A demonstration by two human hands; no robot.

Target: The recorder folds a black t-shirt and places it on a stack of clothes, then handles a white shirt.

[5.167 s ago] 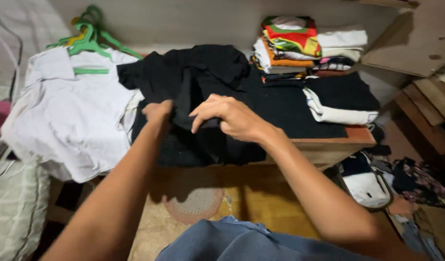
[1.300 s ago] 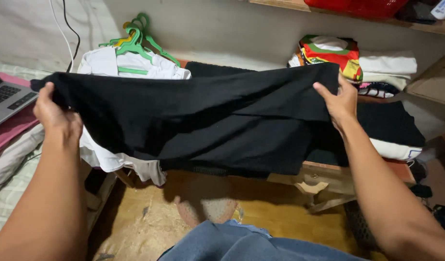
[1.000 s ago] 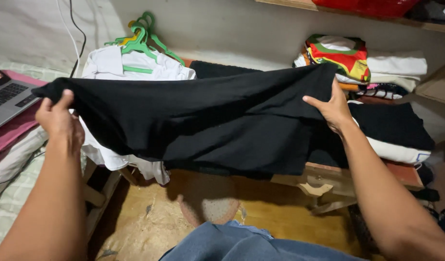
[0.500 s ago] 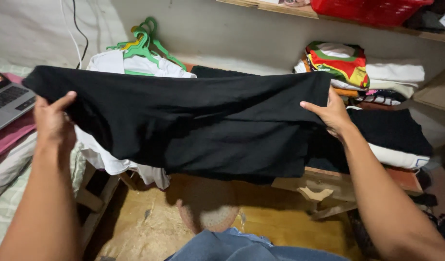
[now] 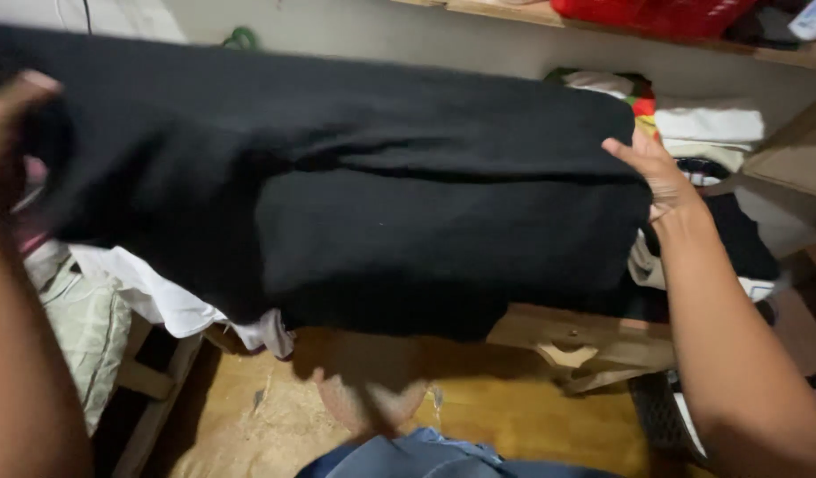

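While both hands grip it, black garment (image 5: 355, 204) stretched wide, plain, creased, left hand (image 5: 14, 124), right hand (image 5: 660, 177).

Black garment (image 5: 372, 195) stretched wide between both hands; left hand (image 5: 9, 124) grips one end, blurred; right hand (image 5: 660, 177) holds the other end; folded clothes (image 5: 704, 128) stacked behind on desk (image 5: 603, 332); white shirt (image 5: 160, 296) hangs below garment.

— We see dim, warm indoor light, and the left hand (image 5: 5, 133) smeared by motion blur.

— We agree; the black knit cloth (image 5: 355, 186) loses detail, shadowing the yellow floor (image 5: 532, 425).
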